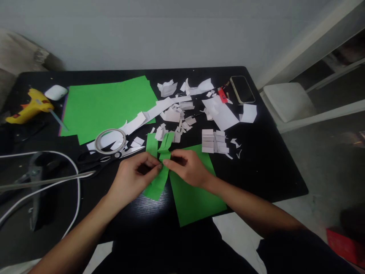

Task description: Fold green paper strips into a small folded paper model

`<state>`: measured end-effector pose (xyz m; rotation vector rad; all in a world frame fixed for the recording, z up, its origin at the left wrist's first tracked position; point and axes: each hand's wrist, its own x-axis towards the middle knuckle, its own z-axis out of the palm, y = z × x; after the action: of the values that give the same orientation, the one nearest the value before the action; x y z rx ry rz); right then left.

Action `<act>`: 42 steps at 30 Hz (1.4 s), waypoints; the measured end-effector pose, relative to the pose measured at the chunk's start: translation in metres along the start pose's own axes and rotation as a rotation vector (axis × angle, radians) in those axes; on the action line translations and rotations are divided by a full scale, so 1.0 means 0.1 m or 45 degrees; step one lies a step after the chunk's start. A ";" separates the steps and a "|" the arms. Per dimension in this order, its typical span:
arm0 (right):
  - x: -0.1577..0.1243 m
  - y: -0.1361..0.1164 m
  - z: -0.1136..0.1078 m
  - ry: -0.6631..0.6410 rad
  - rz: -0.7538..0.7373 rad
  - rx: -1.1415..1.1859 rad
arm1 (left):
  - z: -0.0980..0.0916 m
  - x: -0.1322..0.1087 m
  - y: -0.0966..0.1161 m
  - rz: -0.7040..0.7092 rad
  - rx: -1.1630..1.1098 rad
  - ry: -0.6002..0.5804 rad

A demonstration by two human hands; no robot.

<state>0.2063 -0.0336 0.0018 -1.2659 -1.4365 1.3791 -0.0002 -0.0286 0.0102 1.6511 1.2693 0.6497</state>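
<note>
Between my two hands is a folded green paper strip [165, 142], creased across in several places. My left hand [137, 173] pinches its left edge with thumb and forefinger. From the other side, my right hand [186, 165] pinches it too, the fingertips of both hands nearly meeting. Behind the strip lies another green paper piece [152, 142], partly covered by my hands. A green paper sheet [196, 201] rests on the table under my right wrist. Scissors [116, 155] with black handles lie just beyond my left hand.
A tape roll [110, 140] sits by large green sheets [111, 102]. At left are a yellow glue gun [35, 104], a white case [56, 92] and a white cable [78, 190]. White paper scraps [173, 114], folded white pieces [213, 140] and a phone [242, 90] occupy the far right.
</note>
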 end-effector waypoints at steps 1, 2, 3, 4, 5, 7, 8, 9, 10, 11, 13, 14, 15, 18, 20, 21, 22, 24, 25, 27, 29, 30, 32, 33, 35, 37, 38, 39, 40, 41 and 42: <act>0.00 -0.01 0.00 0.021 -0.002 0.005 | 0.00 0.00 0.00 0.002 -0.005 -0.012; 0.00 -0.02 0.00 0.042 -0.001 0.024 | 0.00 0.00 -0.01 0.003 -0.010 -0.029; 0.00 -0.02 0.00 0.056 0.000 0.047 | 0.00 0.00 -0.01 0.003 -0.013 -0.046; 0.00 -0.01 0.01 0.067 0.003 0.067 | 0.00 0.00 -0.01 0.006 -0.014 -0.060; 0.00 0.00 0.01 0.073 0.007 0.084 | 0.00 0.00 0.00 0.015 -0.009 -0.068; 0.00 0.02 0.02 0.073 0.013 0.096 | 0.00 0.01 0.00 0.048 0.019 -0.064; 0.00 0.03 0.02 0.077 0.010 0.097 | 0.00 0.01 0.01 0.071 0.035 -0.053; 0.00 0.04 0.02 0.080 0.006 0.097 | 0.00 0.01 0.01 0.093 0.045 -0.039; 0.00 0.05 0.02 0.086 -0.004 0.097 | 0.00 0.01 0.01 0.109 0.043 -0.025; 0.00 0.06 0.02 0.091 -0.014 0.097 | 0.00 0.01 0.01 0.116 0.031 -0.016; 0.00 0.06 0.01 0.088 -0.020 0.090 | 0.01 0.02 0.02 0.104 -0.010 -0.004; 0.00 0.06 0.01 0.079 -0.016 0.086 | 0.01 0.02 0.02 0.083 -0.035 -0.005; 0.00 0.06 0.01 0.071 -0.012 0.084 | 0.01 0.02 0.03 0.055 -0.063 -0.007; 0.01 0.06 0.00 0.048 0.000 0.095 | 0.00 0.04 0.05 -0.059 -0.175 -0.021; 0.01 0.06 0.00 0.029 0.012 0.115 | 0.00 0.05 0.08 -0.128 -0.240 -0.032; 0.01 0.06 -0.01 0.019 0.022 0.127 | -0.01 0.06 0.09 -0.155 -0.265 -0.042; 0.01 0.05 -0.01 0.007 0.035 0.138 | -0.01 0.06 0.10 -0.177 -0.289 -0.055; 0.02 0.05 -0.02 -0.019 0.063 0.162 | -0.02 0.07 0.12 -0.210 -0.337 -0.087; 0.02 0.05 -0.02 -0.032 0.079 0.174 | -0.02 0.07 0.12 -0.224 -0.361 -0.100; 0.02 0.04 -0.03 -0.055 0.110 0.199 | -0.03 0.07 0.11 -0.249 -0.402 -0.120; 0.03 0.03 -0.03 -0.074 0.132 0.219 | -0.04 0.07 0.09 -0.270 -0.423 -0.137; 0.03 0.03 -0.03 -0.082 0.141 0.228 | -0.04 0.08 0.08 -0.276 -0.429 -0.145; 0.03 0.02 -0.02 -0.095 0.148 0.249 | -0.04 0.08 0.07 -0.284 -0.436 -0.166; 0.04 0.02 -0.02 -0.100 0.150 0.258 | -0.05 0.08 0.07 -0.288 -0.441 -0.174; 0.03 0.02 -0.02 -0.107 0.152 0.264 | -0.05 0.08 0.06 -0.297 -0.449 -0.184; 0.03 0.02 -0.02 -0.105 0.141 0.250 | -0.05 0.08 0.05 -0.308 -0.449 -0.194; 0.03 0.02 -0.02 -0.104 0.135 0.243 | -0.05 0.08 0.04 -0.308 -0.447 -0.194; 0.02 0.02 -0.02 -0.104 0.125 0.240 | -0.04 0.08 0.04 -0.306 -0.442 -0.192; 0.02 0.03 -0.02 -0.106 0.114 0.243 | -0.04 0.08 0.03 -0.304 -0.435 -0.190; 0.02 0.04 -0.02 -0.110 0.103 0.248 | -0.04 0.08 0.03 -0.298 -0.429 -0.185; 0.02 0.04 -0.02 -0.117 0.098 0.256 | -0.04 0.08 0.03 -0.290 -0.421 -0.182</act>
<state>0.2081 -0.0316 -0.0025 -1.1512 -1.2843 1.6084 0.0002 -0.0202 0.0133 1.2395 1.1559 0.5573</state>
